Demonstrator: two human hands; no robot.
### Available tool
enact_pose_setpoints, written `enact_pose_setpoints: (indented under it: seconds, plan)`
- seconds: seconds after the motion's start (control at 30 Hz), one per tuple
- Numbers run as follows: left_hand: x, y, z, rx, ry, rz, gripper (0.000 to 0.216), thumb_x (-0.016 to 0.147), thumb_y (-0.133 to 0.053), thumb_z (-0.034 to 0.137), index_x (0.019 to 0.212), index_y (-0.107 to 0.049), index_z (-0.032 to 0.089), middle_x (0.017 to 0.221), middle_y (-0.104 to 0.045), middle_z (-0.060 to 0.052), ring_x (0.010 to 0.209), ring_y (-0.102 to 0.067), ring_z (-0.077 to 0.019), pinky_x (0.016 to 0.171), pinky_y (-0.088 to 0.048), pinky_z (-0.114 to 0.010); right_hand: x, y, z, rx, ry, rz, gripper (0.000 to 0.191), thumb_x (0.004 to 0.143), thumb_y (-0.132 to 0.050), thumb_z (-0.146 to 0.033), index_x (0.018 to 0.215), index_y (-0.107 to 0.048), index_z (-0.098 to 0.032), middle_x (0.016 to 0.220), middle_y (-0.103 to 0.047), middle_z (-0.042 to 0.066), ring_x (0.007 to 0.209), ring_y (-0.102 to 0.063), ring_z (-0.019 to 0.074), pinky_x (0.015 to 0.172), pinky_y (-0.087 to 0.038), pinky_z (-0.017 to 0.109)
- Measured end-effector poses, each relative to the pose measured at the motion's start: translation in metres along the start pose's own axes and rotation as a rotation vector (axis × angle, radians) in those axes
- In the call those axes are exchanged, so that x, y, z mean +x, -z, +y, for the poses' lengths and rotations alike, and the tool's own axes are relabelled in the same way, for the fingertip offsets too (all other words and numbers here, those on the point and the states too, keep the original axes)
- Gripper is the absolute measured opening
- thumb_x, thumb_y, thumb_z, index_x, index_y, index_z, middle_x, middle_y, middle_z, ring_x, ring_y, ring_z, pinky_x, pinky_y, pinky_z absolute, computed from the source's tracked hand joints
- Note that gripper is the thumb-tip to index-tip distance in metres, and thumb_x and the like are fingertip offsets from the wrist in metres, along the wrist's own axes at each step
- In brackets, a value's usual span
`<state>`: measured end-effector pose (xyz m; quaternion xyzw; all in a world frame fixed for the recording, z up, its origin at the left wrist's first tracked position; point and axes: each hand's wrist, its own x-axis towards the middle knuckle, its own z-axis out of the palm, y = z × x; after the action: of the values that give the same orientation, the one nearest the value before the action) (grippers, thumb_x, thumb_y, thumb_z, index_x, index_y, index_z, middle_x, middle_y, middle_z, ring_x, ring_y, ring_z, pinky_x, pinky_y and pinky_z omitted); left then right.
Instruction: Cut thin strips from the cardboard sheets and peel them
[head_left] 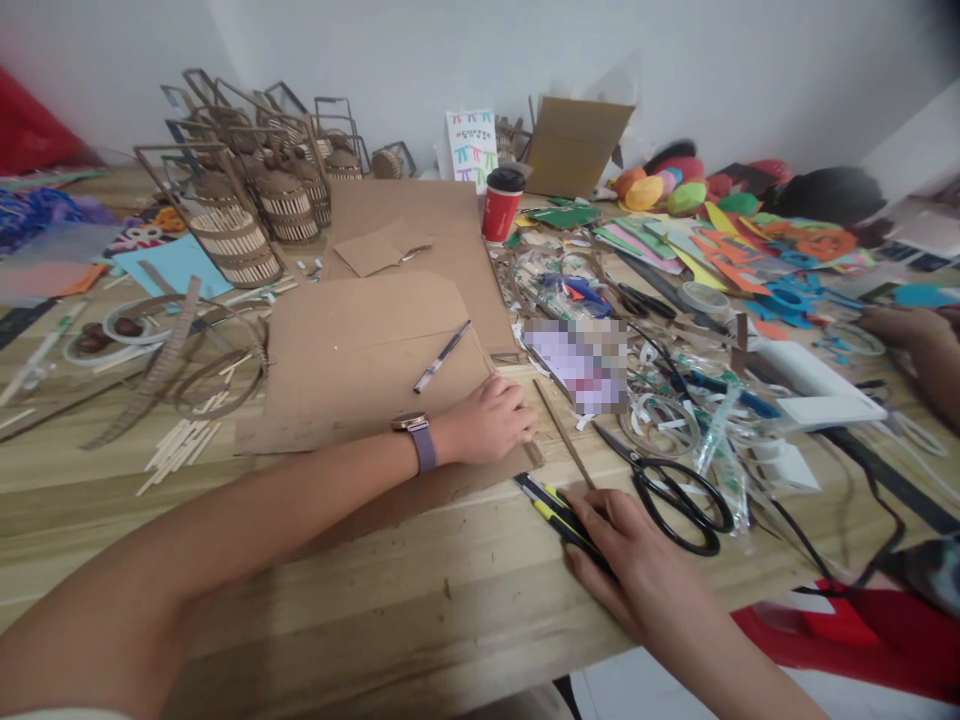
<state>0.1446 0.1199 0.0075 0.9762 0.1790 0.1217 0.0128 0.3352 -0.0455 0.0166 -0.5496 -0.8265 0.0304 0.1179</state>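
Note:
My right hand (626, 555) is closed around a yellow-and-black utility knife (551, 508), its tip pointing up and left over the wooden table. Curled at the right edge of a brown cardboard sheet (360, 345) is my left hand (491, 420), a watch on its wrist. Its fingertips are partly hidden where they meet the cardboard. A pen (442, 357) lies on the sheet, beyond the left hand. Between the hands and the clutter runs a thin brown cardboard strip (562, 430). Black-handled scissors (679, 495) rest just right of the knife.
Small woven lanterns (289, 205) with handles stand at the back left. A red coffee cup (501, 208) is behind the cardboard. Loose sticks (180, 450) lie left; tape, cables and coloured paper (697, 250) crowd the right. Another person's hand (911, 330) shows at the right edge.

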Motion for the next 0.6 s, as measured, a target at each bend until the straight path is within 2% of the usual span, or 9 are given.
enact_pose_setpoints:
  seconds: [0.37,0.6]
  plan:
    - [-0.001,0.001,-0.001,-0.046,0.0,0.01,0.024,0.099,-0.042,0.026,0.088,-0.06,0.015,0.095,-0.056,-0.01,0.101,-0.044,-0.0258,0.099,-0.03,-0.043,-0.006,-0.003,-0.004,-0.013,0.02,0.045,0.035,0.092,-0.048,-0.028,0.123,-0.058,-0.015,0.096,-0.059,0.011,0.09,-0.066,0.0236,0.076,-0.06,0.036]
    - [0.0,0.007,-0.003,-0.096,-0.008,0.024,0.027,0.099,-0.04,0.026,0.09,-0.062,0.014,0.095,-0.055,-0.01,0.1,-0.044,-0.0251,0.1,-0.031,-0.041,-0.006,0.008,0.008,0.042,-0.066,0.008,0.039,0.093,-0.046,-0.029,0.128,-0.056,-0.017,0.102,-0.061,0.012,0.092,-0.066,0.0234,0.078,-0.059,0.037]
